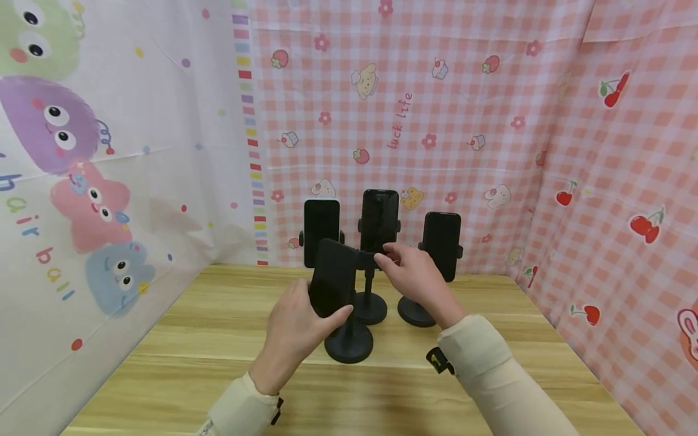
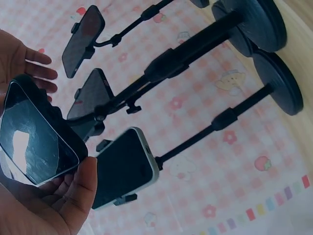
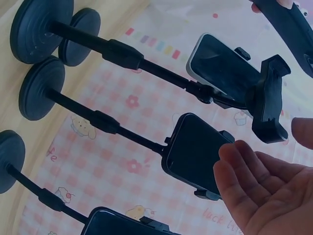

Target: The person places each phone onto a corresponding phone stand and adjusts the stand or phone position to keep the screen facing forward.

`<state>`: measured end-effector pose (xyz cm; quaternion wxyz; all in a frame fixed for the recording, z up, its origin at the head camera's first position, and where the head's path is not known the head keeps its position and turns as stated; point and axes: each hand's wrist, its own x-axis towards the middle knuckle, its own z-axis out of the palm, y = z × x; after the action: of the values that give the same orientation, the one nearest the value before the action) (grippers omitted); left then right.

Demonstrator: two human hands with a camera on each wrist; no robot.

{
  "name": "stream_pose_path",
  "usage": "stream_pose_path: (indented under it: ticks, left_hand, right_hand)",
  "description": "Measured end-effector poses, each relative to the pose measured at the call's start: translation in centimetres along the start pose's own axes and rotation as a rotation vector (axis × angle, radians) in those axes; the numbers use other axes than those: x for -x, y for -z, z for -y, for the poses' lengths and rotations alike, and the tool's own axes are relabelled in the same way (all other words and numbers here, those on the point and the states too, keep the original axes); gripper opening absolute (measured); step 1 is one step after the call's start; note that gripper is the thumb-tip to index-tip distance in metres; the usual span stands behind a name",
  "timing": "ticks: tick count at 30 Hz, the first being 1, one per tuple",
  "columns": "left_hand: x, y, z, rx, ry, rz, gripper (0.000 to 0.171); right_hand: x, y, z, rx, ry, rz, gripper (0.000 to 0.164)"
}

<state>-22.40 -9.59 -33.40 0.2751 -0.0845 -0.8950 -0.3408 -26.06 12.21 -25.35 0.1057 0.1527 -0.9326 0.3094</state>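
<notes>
My left hand (image 1: 294,321) grips a black phone (image 1: 331,278) by its lower edge and sides, thumb along the near side. The phone (image 3: 288,32) is tilted and apart from the clamp in the right wrist view. That black clamp (image 3: 268,100) belongs to the front phone stand (image 1: 349,346) and holds nothing. Beside the clamp is my right hand (image 1: 414,275), its fingers loosely bent and nothing between them. In the left wrist view the phone's glossy screen (image 2: 36,139) shows a bright reflection, and my right fingers (image 2: 41,72) appear just behind it.
Three more stands hold upright phones behind: a light-edged phone (image 1: 322,233) at left, a black phone (image 1: 380,215) in the middle, another phone (image 1: 443,245) at right. Their round bases are on the wooden table (image 1: 207,363). Patterned cloth (image 1: 458,103) hangs around it.
</notes>
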Motion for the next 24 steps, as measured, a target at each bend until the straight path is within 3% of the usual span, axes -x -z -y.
stream_pose_path:
  ticks: [12, 24]
  left_hand:
    - [-0.2, -1.1, -1.4, 0.078, -0.066, -0.050, 0.075]
    - [-0.2, -2.0, -2.4, 0.180, -0.096, -0.048, 0.080]
  right_hand:
    - [-0.8, 0.1, -0.2, -0.051, 0.041, 0.052, 0.037]
    - [-0.7, -0.7, 0.6, -0.118, 0.050, -0.032, 0.022]
